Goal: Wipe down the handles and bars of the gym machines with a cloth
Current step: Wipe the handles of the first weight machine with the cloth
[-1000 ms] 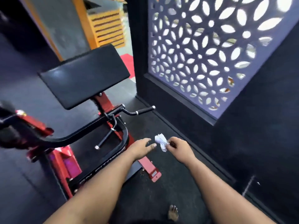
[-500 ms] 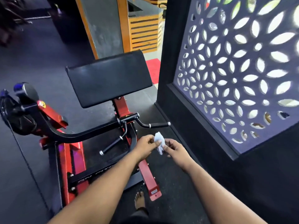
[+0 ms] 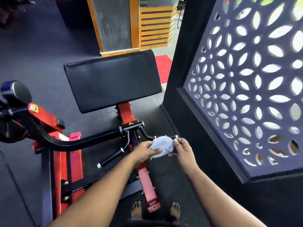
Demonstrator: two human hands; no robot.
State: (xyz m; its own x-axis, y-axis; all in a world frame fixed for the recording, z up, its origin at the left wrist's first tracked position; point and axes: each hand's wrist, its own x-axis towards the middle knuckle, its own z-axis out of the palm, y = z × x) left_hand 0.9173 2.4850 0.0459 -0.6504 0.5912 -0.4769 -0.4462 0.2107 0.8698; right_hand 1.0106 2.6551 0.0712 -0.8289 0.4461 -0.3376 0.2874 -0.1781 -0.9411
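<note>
I am holding the cloth [image 3: 162,147] between both hands, spread just in front of the right-hand handle [image 3: 164,137] of the red and black gym machine [image 3: 68,161]. My left hand [image 3: 146,151] is pinching the cloth's left edge, thumb on top and fingers curled beneath. My right hand [image 3: 183,149] is pinching the right edge, fingertips [image 3: 175,140] up near the handle's end cap. The cloth is white, crumpled, and covering most of the handle from this view; whether it is touching the handle I cannot tell.

The handle is sticking out to the right from a short black crossbar [image 3: 132,126] bearing a yellow warning sticker. A second handle [image 3: 111,157] is hanging lower to the left, angled down, well apart from both hands. A long curved black bar [image 3: 73,142] is running from the crossbar leftward to a weight peg [image 3: 16,94] at the frame's left edge.

The black pad [image 3: 111,81] is sitting tilted above the crossbar on a red post [image 3: 125,112]. My bare feet [image 3: 175,210] are standing on the dark floor [image 3: 32,54] on either side of the end of the red base rail [image 3: 147,185]. A patterned cut-out screen [image 3: 246,87] is standing to my right, and a slatted wooden counter [image 3: 155,27] is showing beyond the pad.
</note>
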